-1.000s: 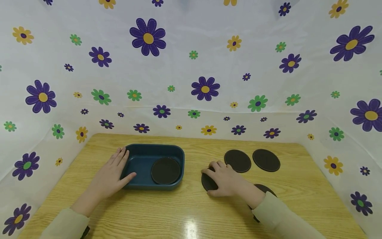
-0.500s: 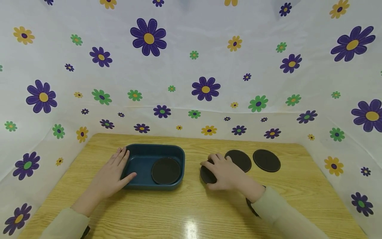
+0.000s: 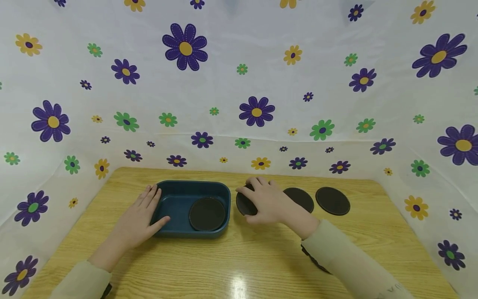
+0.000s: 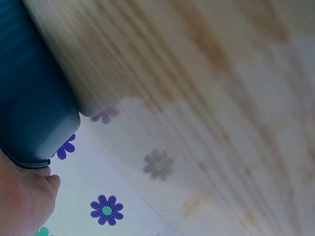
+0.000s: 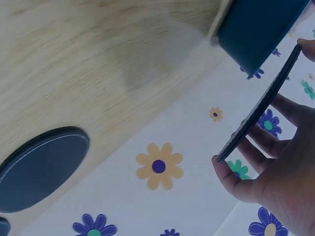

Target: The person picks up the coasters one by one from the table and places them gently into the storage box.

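My right hand [image 3: 267, 201] grips a round black coaster [image 3: 245, 202] by its edges, just right of the blue tray [image 3: 228, 195]. In the right wrist view the held coaster [image 5: 263, 105] appears edge-on, lifted off the table, with fingers spread along it. My left hand [image 3: 136, 218] lies with straight fingers against the tray's left rim, thumb reaching over the inside. The left wrist view catches part of that hand [image 4: 27, 196] at the rim of the tray [image 4: 39, 88]. Inside the tray's right half lies another black coaster [image 3: 207, 214].
Two black coasters, a nearer one [image 3: 300, 198] partly behind my right hand and a farther one [image 3: 333, 201], lie at the back right. Another dark coaster [image 3: 313, 259] is mostly hidden under my right sleeve. A flowered cloth [image 3: 220, 83] surrounds the wooden table [image 3: 194, 265].
My right hand has lifted the coaster from the table and carried it left and back toward the tray. The left hand and the tray have stayed put.
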Action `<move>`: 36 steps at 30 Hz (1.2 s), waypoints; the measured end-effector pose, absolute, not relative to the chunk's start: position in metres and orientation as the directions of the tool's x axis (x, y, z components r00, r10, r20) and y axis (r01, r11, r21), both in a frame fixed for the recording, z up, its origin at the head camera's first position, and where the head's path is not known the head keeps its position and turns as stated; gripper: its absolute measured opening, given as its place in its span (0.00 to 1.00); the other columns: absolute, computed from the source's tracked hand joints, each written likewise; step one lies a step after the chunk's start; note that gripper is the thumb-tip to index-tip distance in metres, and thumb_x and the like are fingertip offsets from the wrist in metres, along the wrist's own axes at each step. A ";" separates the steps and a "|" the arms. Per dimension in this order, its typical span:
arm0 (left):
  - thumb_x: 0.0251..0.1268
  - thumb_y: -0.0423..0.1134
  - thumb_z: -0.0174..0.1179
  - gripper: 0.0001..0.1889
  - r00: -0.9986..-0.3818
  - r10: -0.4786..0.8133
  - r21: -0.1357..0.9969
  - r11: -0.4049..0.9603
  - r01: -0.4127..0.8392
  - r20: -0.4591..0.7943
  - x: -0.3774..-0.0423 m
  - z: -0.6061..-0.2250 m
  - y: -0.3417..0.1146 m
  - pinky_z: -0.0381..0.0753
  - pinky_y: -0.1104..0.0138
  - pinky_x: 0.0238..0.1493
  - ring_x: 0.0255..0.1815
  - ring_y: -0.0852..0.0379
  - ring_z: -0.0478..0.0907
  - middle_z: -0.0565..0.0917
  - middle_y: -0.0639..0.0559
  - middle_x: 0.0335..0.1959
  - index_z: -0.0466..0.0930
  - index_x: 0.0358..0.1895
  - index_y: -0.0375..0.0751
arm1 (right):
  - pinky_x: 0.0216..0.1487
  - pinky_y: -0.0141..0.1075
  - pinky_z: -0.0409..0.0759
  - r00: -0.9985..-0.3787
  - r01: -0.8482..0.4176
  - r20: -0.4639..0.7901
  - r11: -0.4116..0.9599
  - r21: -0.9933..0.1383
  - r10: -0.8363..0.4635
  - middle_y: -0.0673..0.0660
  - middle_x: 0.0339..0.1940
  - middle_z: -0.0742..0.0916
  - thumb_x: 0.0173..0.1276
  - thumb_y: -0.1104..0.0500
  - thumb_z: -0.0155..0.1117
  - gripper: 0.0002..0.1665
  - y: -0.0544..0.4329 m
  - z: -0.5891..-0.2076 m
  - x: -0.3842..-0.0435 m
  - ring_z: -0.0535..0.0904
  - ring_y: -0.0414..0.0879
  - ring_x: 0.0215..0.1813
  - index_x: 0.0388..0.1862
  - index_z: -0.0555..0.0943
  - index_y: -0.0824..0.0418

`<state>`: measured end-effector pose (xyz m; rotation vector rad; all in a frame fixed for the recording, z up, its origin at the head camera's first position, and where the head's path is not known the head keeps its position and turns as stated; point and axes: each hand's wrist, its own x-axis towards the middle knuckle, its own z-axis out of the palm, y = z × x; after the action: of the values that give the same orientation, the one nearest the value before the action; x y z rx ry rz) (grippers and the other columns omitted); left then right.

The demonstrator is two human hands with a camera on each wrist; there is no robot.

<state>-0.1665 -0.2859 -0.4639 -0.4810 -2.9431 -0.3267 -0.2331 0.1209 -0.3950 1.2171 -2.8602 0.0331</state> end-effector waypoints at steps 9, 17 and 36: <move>0.77 0.63 0.57 0.50 -0.940 0.296 0.197 0.924 0.327 0.173 -0.166 -0.462 -0.286 0.57 0.40 0.86 0.88 0.31 0.49 0.53 0.30 0.87 0.53 0.84 0.27 | 0.63 0.56 0.78 -0.652 -0.756 0.073 0.654 0.014 -0.755 0.61 0.74 0.75 0.64 0.34 0.68 0.46 0.091 -0.392 -0.241 0.71 0.58 0.71 0.79 0.72 0.45; 0.77 0.63 0.57 0.50 -0.939 0.295 0.193 0.925 0.327 0.175 -0.166 -0.463 -0.287 0.57 0.40 0.86 0.88 0.31 0.49 0.53 0.30 0.87 0.53 0.84 0.27 | 0.65 0.55 0.76 -0.635 -0.771 0.058 0.637 0.018 -0.770 0.59 0.76 0.73 0.66 0.33 0.66 0.45 0.066 -0.389 -0.245 0.69 0.56 0.73 0.80 0.70 0.43; 0.77 0.64 0.57 0.50 -0.940 0.296 0.199 0.924 0.327 0.171 -0.166 -0.461 -0.285 0.58 0.38 0.84 0.88 0.31 0.50 0.54 0.30 0.86 0.54 0.84 0.27 | 0.70 0.55 0.75 -0.608 -0.793 -0.012 0.607 0.046 -0.794 0.56 0.79 0.71 0.68 0.30 0.64 0.46 0.016 -0.399 -0.245 0.67 0.54 0.77 0.82 0.68 0.40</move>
<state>-0.1658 -0.2853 -0.4615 -0.4787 -2.9458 -0.3394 -0.2450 0.0157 -0.3994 1.3867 -2.8075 -0.0735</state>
